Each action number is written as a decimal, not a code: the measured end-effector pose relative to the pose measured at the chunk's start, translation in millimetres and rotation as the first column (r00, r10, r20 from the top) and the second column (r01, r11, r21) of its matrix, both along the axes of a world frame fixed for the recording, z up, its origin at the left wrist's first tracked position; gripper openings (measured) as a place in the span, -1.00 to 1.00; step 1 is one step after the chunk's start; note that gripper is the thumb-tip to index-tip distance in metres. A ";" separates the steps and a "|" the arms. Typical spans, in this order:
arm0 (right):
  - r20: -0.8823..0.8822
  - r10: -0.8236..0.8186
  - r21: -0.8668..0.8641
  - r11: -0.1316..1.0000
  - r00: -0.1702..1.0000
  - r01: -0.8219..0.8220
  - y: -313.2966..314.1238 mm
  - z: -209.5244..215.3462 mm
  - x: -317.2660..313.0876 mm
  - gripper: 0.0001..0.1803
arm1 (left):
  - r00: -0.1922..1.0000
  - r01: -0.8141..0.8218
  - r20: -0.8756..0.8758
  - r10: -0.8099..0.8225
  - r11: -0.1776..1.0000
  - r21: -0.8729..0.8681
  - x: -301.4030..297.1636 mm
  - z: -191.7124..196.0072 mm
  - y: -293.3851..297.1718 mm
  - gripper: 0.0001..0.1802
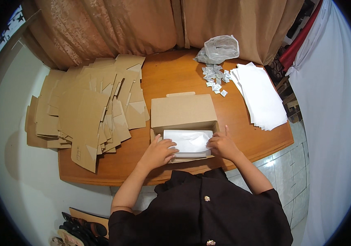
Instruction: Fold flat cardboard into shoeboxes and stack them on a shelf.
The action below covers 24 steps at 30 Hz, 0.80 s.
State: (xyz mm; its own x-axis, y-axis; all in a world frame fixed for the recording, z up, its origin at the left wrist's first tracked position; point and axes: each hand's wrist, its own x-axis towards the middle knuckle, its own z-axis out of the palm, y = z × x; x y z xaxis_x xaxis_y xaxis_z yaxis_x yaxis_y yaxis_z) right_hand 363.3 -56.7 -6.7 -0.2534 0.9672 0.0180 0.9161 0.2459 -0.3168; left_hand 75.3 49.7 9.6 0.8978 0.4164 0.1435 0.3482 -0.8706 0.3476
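Straight in front of me, at the table's near edge, stands a brown cardboard box (183, 111) with its lid raised at the back. White paper (187, 140) lies inside it, its surface creased toward the right. My left hand (158, 152) rests over the box's left side, fingers spread, their tips on the paper's left edge. At the other end, my right hand (223, 146) pinches the paper's right edge, with one finger raised beside the box wall. What lies under the paper is hidden.
Flat cardboard pieces (81, 106) are heaped on the left of the wooden table (167, 74). Small sachets (214, 76) are scattered at the back right before a clear plastic bag (221, 48). A stack of white sheets (261, 96) lies at the right. Brown curtains (114, 24) hang behind.
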 end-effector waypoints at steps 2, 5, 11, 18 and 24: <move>0.016 0.012 -0.001 1.000 1.000 -0.012 3.4 -1.7 -4.5 -0.87 | 0.988 -0.030 -0.150 0.020 0.997 -0.065 -0.5 -7.2 1.5 -0.75; -0.022 0.106 -0.158 0.982 0.994 -0.108 9.8 6.6 -7.5 -0.84 | 0.961 -0.138 -0.260 0.097 0.980 -0.144 1.5 -10.7 4.8 -0.71; -0.290 -0.044 -0.203 0.979 0.956 -0.017 39.7 22.0 -6.6 -0.81 | 0.945 -0.143 -0.312 0.094 0.980 -0.138 3.2 -14.1 0.5 -0.71; -0.111 -0.100 0.153 0.981 0.989 0.117 44.1 -2.2 -59.5 -0.64 | 0.978 -0.119 -0.185 0.096 0.986 -0.119 -3.5 -4.3 3.3 -0.73; -0.400 -0.442 0.242 0.794 0.803 0.557 68.2 -17.0 -22.1 -0.47 | 0.914 -0.302 0.230 0.334 0.939 -0.166 -23.3 14.7 -19.5 -0.56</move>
State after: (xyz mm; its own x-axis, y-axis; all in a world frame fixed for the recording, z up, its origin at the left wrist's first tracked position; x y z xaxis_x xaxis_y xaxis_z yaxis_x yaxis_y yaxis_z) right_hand 341.2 11.4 -23.6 0.3395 0.8725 0.3514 0.8060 -0.0772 -0.5869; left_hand 52.1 30.2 24.3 0.6559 0.7029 0.2752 0.4866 -0.6724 0.5578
